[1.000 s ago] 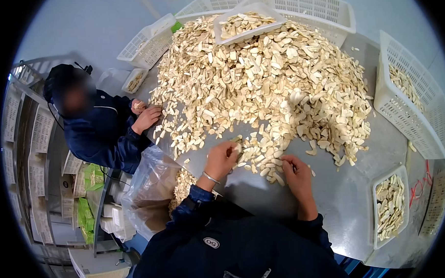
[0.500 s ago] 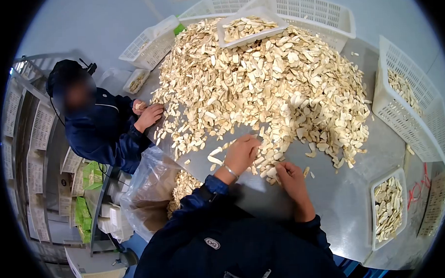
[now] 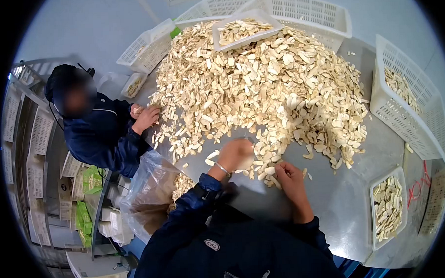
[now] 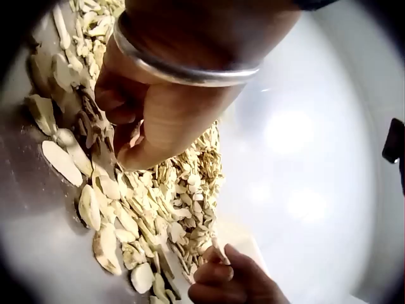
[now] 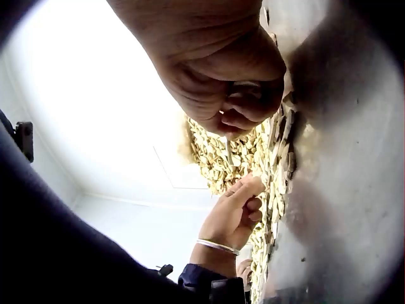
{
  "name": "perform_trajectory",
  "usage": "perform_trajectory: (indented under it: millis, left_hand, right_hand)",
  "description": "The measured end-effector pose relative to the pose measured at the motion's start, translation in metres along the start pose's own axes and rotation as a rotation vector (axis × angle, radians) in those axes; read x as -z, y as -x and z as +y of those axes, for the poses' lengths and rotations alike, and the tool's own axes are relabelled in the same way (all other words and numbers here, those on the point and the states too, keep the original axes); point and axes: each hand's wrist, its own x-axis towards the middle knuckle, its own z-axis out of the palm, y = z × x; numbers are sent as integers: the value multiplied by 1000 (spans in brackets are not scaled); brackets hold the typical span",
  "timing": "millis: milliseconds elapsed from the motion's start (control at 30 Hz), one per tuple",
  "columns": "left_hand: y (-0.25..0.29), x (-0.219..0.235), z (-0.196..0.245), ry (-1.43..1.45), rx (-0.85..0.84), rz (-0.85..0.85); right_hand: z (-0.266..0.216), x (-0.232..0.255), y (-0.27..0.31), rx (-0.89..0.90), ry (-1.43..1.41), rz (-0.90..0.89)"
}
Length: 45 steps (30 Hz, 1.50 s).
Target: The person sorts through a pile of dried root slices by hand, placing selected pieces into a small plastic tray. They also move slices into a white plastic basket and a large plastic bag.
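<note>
A large heap of pale, dried-looking slices (image 3: 250, 84) covers the far part of the metal table. My left hand (image 3: 235, 154), with a bracelet at its wrist, is over the near edge of the slices, blurred in the head view. In the left wrist view the same left hand (image 4: 164, 120) has its fingers curled down among them; I cannot tell whether a slice is between them. My right hand (image 3: 291, 180) is beside the near tip of the heap. Its thumb and fingers pinch a pale slice (image 4: 219, 249), which also shows below the curled right hand (image 5: 228, 82).
A shallow tray of slices (image 3: 243, 42) rests on the heap; another tray (image 3: 404, 206) stands at the right. White perforated baskets (image 3: 388, 104) line the back and right. At the left, a second person (image 3: 97, 119) handles slices beside a clear plastic bag (image 3: 141, 200).
My left hand has moved right to the near slices, then slightly back left. Some slices now lie apart on its left. My right hand has shifted slightly nearer and left.
</note>
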Motion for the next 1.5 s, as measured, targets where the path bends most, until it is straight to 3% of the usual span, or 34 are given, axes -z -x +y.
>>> perform_trajectory:
  millis: [167,367,567,667,700,767,800,867,900,933,967,1000,1033,1100,1167,1267,1367,1400,1500]
  left_hand:
    - [10,-5,-4,578,269,-37]
    - [15,-1,10,524,217,-10]
    - [39,-4,-18,480,180,122]
    - [52,7,-18,579,218,211]
    - [58,15,-17,574,255,226]
    - [66,19,-31,618,284,198]
    - [71,20,-37,605,285,189]
    - [77,25,-40,572,285,181]
    - [79,28,-39,573,280,183]
    - [81,31,-38,573,277,185]
    - [85,32,-39,573,276,186]
    - [89,32,-43,584,244,231]
    - [92,30,-50,595,212,277]
    - [96,37,-54,588,218,313]
    - [108,51,-58,555,307,276]
    - [118,63,-63,589,330,264]
    - [122,61,-75,484,332,299]
    - [119,61,-64,468,300,421]
    - [114,54,-67,325,216,467]
  right_hand:
    - [-2,-4,0,-123,-160,33]
    - [-1,-2,-1,-152,-137,51]
    - [7,7,-3,-136,-77,-75]
    - [-3,5,-8,-227,-8,-264]
    - [-17,2,-13,-152,69,-435]
    - [-60,-1,-21,-10,228,-774]
    - [-98,-4,-28,-36,392,-926]
    - [-147,-15,-49,18,422,-1036]
    - [-160,-17,-74,245,518,-1017]
    - [-200,-30,-75,180,677,-673]
    - [-187,-28,-114,731,301,-631]
    - [-225,-45,-103,423,309,-243]
    - [-237,-46,-108,218,-87,-194]
    - [-240,-52,-102,235,-312,-121]
    - [-200,-49,-104,300,-115,-188]
    - [-155,-45,-73,-50,-119,-239]
    - [-101,-37,-51,-126,-272,-175]
    - [-86,-32,-42,-158,-308,-156]
    - [-49,-25,-23,-231,-406,-103]
